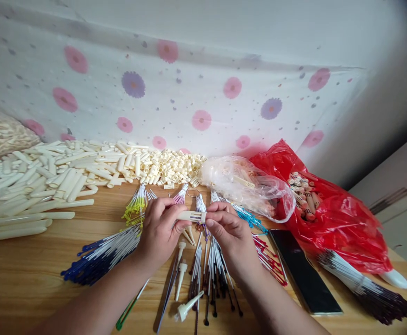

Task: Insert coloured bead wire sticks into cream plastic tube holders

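The left hand (pixel 159 228) and right hand (pixel 234 235) are bare (wrists (pixel 144 261), too), and both tapering forearms (pixel 109 291) show uncovered as far as visible.

Left hand (pixel 159 230) and right hand (pixel 233 235) hold cream tube (pixel 191 216) sideways between fingers (pixel 217 217), above wooden desk (pixel 39 265). Nozzles (pixel 183 268) lie below hands. Blue-tipped sticks (pixel 96 260) fan out left, red-tipped sticks (pixel 271 263) right. Long cream tubes (pixel 67 181) heaped far left, short slotted pieces (pixel 175 165) beside them. Clear bag (pixel 229 172) against red bag (pixel 343 223), black packet (pixel 303 274) nearer. Flowered sheet (pixel 178 102) behind.
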### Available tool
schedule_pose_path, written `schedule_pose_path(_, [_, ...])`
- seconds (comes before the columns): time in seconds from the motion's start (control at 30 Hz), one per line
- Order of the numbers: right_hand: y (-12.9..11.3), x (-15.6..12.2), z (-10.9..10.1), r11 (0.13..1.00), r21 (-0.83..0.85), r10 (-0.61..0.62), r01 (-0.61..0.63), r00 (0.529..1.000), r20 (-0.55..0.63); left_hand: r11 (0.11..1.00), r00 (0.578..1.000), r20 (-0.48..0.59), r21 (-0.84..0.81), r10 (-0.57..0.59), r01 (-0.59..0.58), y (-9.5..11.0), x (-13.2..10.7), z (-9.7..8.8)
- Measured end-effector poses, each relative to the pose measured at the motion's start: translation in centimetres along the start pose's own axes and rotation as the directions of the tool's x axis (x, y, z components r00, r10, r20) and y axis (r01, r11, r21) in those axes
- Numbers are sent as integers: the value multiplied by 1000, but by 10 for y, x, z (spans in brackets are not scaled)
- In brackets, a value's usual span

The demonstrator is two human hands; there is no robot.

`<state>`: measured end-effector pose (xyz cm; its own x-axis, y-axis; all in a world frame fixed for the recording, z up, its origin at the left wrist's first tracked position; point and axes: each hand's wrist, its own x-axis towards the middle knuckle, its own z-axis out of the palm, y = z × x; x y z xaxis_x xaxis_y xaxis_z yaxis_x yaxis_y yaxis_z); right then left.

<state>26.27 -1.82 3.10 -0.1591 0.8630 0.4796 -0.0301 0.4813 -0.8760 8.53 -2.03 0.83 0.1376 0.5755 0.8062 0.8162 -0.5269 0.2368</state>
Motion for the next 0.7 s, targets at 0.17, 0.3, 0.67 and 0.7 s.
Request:
schedule_pose_path(0.17, [-6, 0, 0, 982, -159, -108, 102, 994, -28, 997, 999, 0, -59, -41, 41, 3, 2, 0])
schedule_pose_path(0.3, [-15, 0, -7, 934, -274, -241, 230, 971, -6, 956, 987, 94, -251, -131, 151, 1, 4, 1])
schedule_pose_path(0.67, [3, 19, -38, 798, -472, -20, 375, 799, 601, 366, 845, 357, -783, -398, 503, -14, 0, 15])
schedule_pose_path(0.7, [3, 17, -36, 780, -472, 34, 411, 726, 687, 360, 841, 366, -781, -398, 511, -14, 1, 15])
